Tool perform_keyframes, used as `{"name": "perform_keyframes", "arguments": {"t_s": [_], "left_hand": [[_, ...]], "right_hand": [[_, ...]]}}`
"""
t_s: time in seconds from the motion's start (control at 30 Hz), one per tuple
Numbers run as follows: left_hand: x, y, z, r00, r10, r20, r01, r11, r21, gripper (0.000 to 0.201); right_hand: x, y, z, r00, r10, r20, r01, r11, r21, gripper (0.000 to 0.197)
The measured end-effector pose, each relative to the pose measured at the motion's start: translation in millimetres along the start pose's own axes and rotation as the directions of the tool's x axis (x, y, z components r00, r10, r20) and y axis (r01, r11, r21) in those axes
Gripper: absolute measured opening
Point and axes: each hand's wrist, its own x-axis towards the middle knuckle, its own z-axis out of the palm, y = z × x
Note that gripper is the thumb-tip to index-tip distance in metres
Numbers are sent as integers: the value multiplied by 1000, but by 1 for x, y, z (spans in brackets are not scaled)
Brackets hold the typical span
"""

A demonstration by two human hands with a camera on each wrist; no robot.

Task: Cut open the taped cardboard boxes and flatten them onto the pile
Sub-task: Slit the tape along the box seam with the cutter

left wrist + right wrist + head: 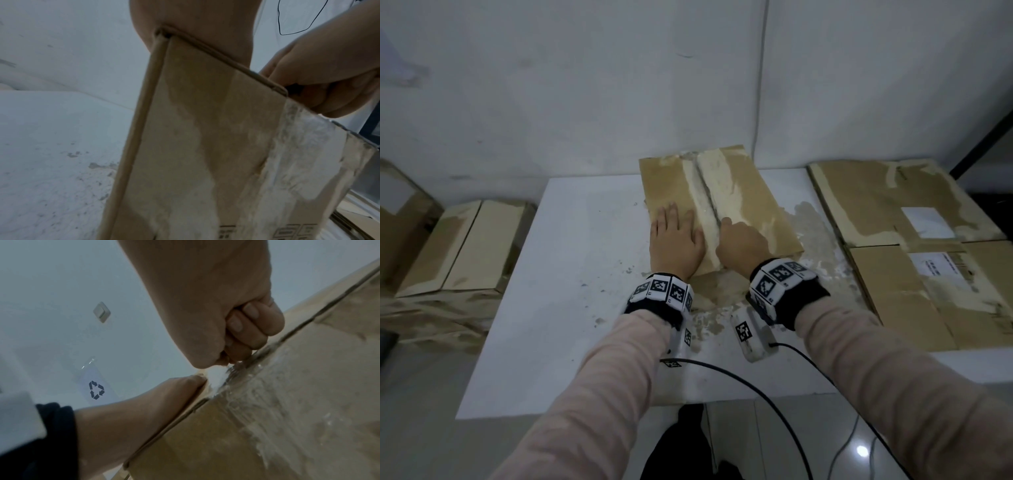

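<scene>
A white, scuffed tabletop (pixel 571 274) stands against a pale grey wall (pixel 551 85). A beige wall switch (pixel 101 312) and a clear sheet printed with a dark recycling symbol (pixel 96 389) hang on the wall. A black cable (pixel 756 394) trails over the tabletop's near edge.

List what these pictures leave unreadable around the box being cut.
- Cutting tool: hidden in the curled right hand in the right wrist view; only a pale bit shows.
- Printed marks on the box: cut off by the left wrist view's bottom edge.
- Label text on the flattened pile: too small, head view.
</scene>
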Motion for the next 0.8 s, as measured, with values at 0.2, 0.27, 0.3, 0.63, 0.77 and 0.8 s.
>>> {"name": "perform_keyframes", "arguments": {"t_s": [0.2, 0.27, 0.3, 0.63, 0.77, 0.8], "left_hand": [[2, -1, -1, 1000, -11, 14, 11, 1000, -4, 51], [3, -1, -2, 1000, -11, 22, 11, 1000, -5, 51], [3, -1, -2, 1000, -10, 26, 10, 1000, -3, 51], [5, -7, -10, 993, 44, 109, -46, 999, 16, 53], [-5, -27, -43, 889, 194, 415, -163, 981, -108, 80], [-13, -31, -48, 874, 229, 427, -192, 973, -129, 82]], "right_hand": [[-15, 9, 2, 996, -26, 81, 25, 1000, 10, 7], [-20, 14, 2, 994, -45, 104, 44, 999, 12, 9], [-23, 16, 2, 992, -54, 113, 53, 998, 15, 14], [-54, 22, 11, 998, -20, 54, 21, 1000, -7, 35], [-55, 19, 19, 1000, -23, -4, 23, 1000, -12, 15], [-56, 20, 21, 999, -34, -11, 34, 999, -1, 5]]}}
